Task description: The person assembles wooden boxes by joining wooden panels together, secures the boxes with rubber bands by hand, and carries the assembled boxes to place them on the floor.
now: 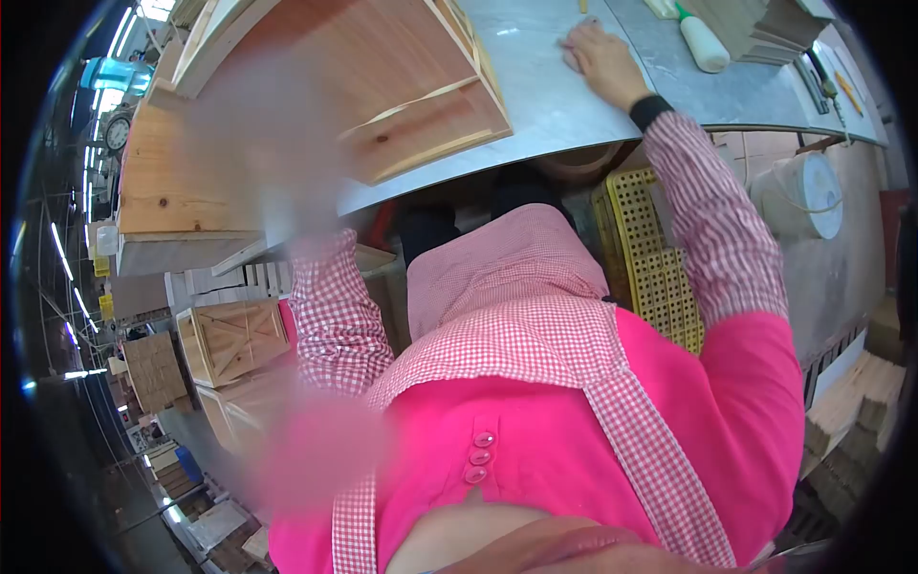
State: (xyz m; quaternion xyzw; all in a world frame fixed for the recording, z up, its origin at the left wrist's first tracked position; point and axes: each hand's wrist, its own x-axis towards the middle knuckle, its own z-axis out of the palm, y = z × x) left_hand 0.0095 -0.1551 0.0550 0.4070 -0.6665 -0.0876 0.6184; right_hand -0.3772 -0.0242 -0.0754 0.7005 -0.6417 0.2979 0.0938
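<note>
Resting palm down on the pale tabletop, my right grip looks released, its fingers loosely bent against the surface. Left of it sits a large wooden box with thin strips along its edge, nearest to my left grip. A blur covers that left grip beyond its checked sleeve, so I cannot tell whether it grasps anything. Another wooden box stands left of it. Lower than my right grip, beneath the tabletop's edge, is a perforated yellow crate, and farther right a white bucket. Right of that grip lie stacked boards, then a white bottle with a green tip, and, farthest right, an orange pencil.
</note>
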